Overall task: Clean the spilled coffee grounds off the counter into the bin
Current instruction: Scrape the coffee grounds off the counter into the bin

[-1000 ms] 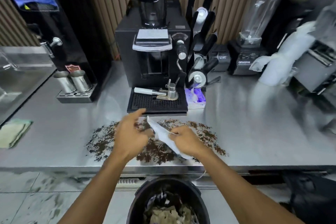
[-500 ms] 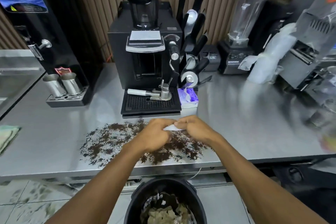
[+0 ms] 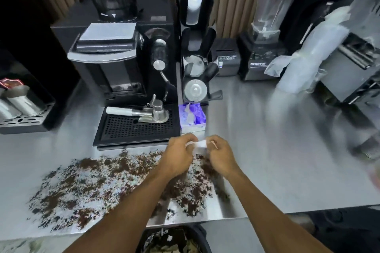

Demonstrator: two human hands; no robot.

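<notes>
Both hands have carried the tissue from over the middle of the spill up to its far edge, beside the tissue box, and bunched it small between them.

Left of the grip and nearer the person, the scattered dark-brown coffee grounds (image 3: 107,187) cover the brushed-steel counter (image 3: 267,160), untouched. The left hand (image 3: 178,155) and right hand (image 3: 220,155) pinch a crumpled white paper tissue (image 3: 198,144) between their fingertips. Just beyond the grip lies the purple tissue box (image 3: 192,117). Below the grip, under the counter edge, stands the round black bin (image 3: 202,234), already holding waste.

Judgement: preparation step; wiping not begun. Next, press the wad down and sweep the grounds toward the edge above the bin.
</notes>
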